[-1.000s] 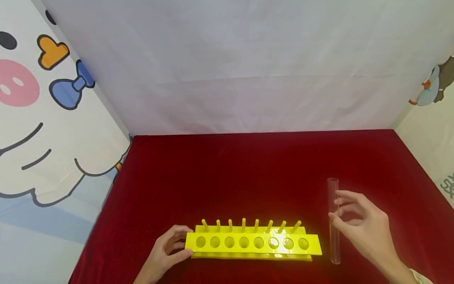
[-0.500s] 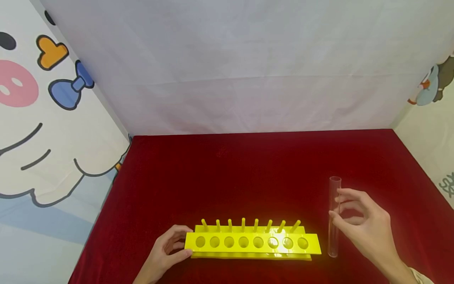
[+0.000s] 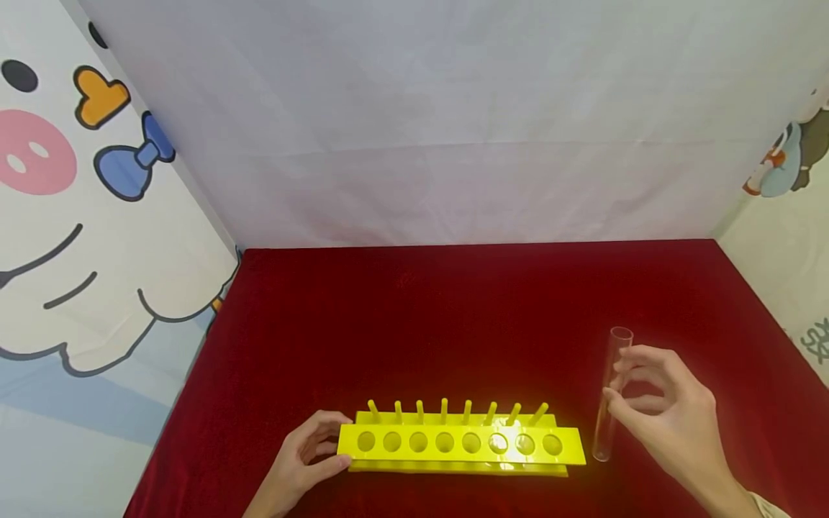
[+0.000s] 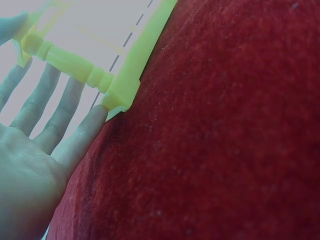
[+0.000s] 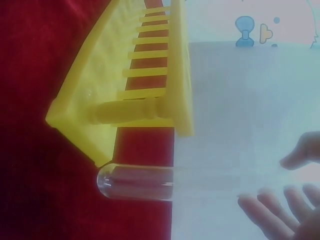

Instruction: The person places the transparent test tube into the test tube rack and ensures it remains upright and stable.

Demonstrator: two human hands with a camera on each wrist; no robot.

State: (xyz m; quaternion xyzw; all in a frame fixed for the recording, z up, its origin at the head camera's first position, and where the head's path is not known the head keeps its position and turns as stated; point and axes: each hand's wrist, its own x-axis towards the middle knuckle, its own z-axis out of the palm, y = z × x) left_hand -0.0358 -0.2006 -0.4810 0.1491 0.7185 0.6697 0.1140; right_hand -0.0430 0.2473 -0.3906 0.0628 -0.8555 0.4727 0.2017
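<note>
The clear test tube (image 3: 606, 424) has tilted, base toward the yellow test-tube rack (image 3: 458, 442); the right hand (image 3: 676, 406) pinches it at the rack's three o'clock, rack contact unclear. The left hand (image 3: 303, 455) grips the nine-o'clock end.

No legible txt; dk. marks (image 3: 816, 339) on R wall (image 3: 771, 248) unclear.

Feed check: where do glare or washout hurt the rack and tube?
Head: glare spots on the rack, right of middle; tube faint over the red cloth. Left wrist: upper left blown out, rack pale. Right wrist: hazy; tube plain at its rounded end, barely visible against the pale backdrop.
</note>
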